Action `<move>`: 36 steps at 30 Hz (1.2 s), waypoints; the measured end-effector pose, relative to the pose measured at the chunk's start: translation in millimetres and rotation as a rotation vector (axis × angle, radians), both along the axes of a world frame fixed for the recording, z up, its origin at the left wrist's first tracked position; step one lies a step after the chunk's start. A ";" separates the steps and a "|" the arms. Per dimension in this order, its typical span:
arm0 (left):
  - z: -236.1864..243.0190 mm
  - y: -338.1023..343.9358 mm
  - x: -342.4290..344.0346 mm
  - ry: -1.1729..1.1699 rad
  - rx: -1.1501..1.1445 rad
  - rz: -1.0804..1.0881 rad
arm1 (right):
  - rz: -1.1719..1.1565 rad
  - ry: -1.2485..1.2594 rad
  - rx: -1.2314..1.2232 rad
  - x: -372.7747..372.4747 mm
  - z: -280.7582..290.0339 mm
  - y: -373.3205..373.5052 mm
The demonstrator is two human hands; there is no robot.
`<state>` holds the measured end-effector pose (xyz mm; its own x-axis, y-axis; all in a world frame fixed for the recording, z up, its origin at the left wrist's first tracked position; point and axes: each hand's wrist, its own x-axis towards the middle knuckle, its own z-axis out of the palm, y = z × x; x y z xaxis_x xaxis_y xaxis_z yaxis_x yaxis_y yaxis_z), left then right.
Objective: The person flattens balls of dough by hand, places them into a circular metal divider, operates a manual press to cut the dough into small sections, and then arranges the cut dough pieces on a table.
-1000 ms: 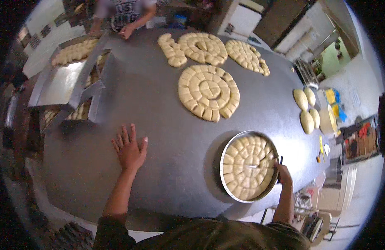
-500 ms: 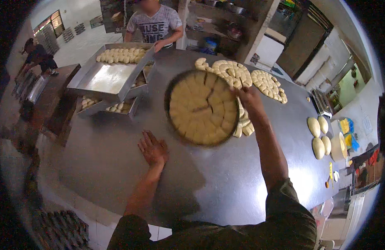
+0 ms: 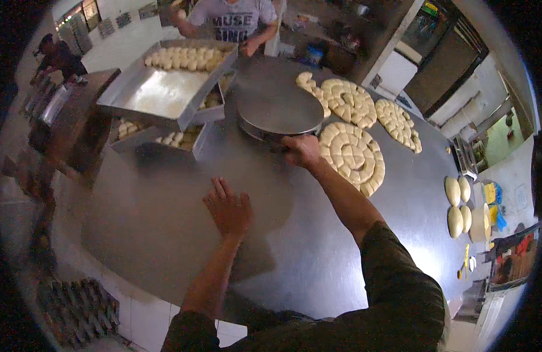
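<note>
My right hand (image 3: 301, 150) grips the near edge of a round metal pan (image 3: 279, 110), fingers closed on its rim. The pan shows a flat grey round face; the cut dough seen in it before is out of sight. Whether dough is under it, I cannot tell. To its right lies a spiral of cut dough pieces (image 3: 351, 157), with a second dough spiral (image 3: 348, 103) behind. My left hand (image 3: 228, 208) is open, fingers spread, palm down at the steel table (image 3: 159, 217), holding nothing.
A large metal tray (image 3: 183, 114) with dough balls at its far end rests on other dough-filled trays, far left. A co-worker (image 3: 233, 20) stands behind it. More cut dough (image 3: 398, 126) and several smooth dough lumps (image 3: 454, 220) lie to the right. A scale (image 3: 463, 157) stands at the right edge.
The pan has moved away from me and turned, so its dough face is hidden and a grey face shows. The near dough spiral is uncovered. The co-worker's hand has risen.
</note>
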<state>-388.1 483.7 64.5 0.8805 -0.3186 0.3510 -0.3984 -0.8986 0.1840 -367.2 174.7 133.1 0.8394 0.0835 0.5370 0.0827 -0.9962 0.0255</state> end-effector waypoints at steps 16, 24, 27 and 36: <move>6.5 0.2 6.6 0.051 -0.011 0.011 | -0.208 0.156 0.103 -2.8 3.7 30.9; 11.9 -13.3 5.4 -0.050 0.007 0.016 | -0.374 -0.290 0.584 22.9 120.9 -82.6; 10.2 -11.3 14.7 -0.024 0.027 0.043 | -0.167 -0.527 0.670 12.9 143.0 -71.2; 14.6 -4.9 13.1 0.103 0.021 0.022 | -0.118 -0.661 0.733 -84.9 205.2 -24.0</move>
<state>-375.0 478.7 79.0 0.9185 -0.3048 0.2519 -0.3583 -0.9111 0.2038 -452.2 150.7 338.4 0.3342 -0.5213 0.7852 0.1733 -0.7849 -0.5949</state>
